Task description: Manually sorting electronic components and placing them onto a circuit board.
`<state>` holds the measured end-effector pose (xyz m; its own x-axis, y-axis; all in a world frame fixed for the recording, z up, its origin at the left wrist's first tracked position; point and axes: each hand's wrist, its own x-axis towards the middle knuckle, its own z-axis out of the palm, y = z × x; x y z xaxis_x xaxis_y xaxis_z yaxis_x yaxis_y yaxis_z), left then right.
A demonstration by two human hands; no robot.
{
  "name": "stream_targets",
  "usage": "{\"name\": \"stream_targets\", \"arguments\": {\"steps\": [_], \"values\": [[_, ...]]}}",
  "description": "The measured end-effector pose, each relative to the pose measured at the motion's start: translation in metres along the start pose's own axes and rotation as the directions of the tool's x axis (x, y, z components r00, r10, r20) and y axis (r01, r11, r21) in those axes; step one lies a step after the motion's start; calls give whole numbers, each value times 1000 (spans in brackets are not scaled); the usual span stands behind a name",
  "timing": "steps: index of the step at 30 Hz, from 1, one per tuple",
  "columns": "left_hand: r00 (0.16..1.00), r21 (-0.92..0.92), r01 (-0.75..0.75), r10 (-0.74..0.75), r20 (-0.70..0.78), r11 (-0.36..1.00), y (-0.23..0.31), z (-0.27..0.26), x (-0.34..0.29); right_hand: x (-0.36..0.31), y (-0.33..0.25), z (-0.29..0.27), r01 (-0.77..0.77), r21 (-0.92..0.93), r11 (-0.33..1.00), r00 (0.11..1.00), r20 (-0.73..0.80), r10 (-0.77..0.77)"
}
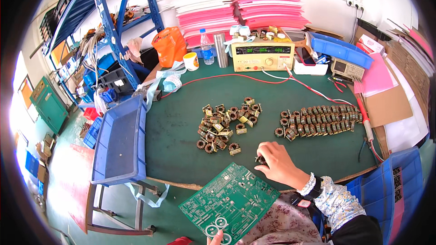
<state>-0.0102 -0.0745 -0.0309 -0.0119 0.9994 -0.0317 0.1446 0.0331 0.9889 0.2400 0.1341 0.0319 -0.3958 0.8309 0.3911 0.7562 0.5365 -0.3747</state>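
A bare green circuit board with white printed rings is tilted over my lap at the table's front edge. My left hand grips its lower edge; only the thumb shows on top, the other fingers being hidden. Just above the board's right corner, my right hand is closed around a small toroidal coil, mostly covered by the fingers. Beyond it lies a loose pile of copper-wound toroidal coils with pale yellow bases. Farther right, more coils stand in tight rows.
An empty blue tray sits at the table's left. At the back are a power supply, a metal flask, a water bottle and a yellow-white cup. Red and white leads cross the green tabletop. A blue crate stands right.
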Motion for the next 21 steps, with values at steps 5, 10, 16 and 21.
{"name": "stream_targets", "arguments": {"steps": [5,10,16,21], "values": [[995,14,-103,102,21,995,-6,3,4,-14,18,13,16,38,999,1000,-27,-15],[997,-106,73,-73,-2,992,-12,5,-2,-40,-8,-14,-90,433,897,994,93,55],[999,14,31,-31,36,999,-6,3,1,-75,-8,-33,-301,554,776,943,295,155],[993,-12,-114,115,15,993,-9,2,3,-80,-10,-33,-228,523,822,969,202,140]]}}
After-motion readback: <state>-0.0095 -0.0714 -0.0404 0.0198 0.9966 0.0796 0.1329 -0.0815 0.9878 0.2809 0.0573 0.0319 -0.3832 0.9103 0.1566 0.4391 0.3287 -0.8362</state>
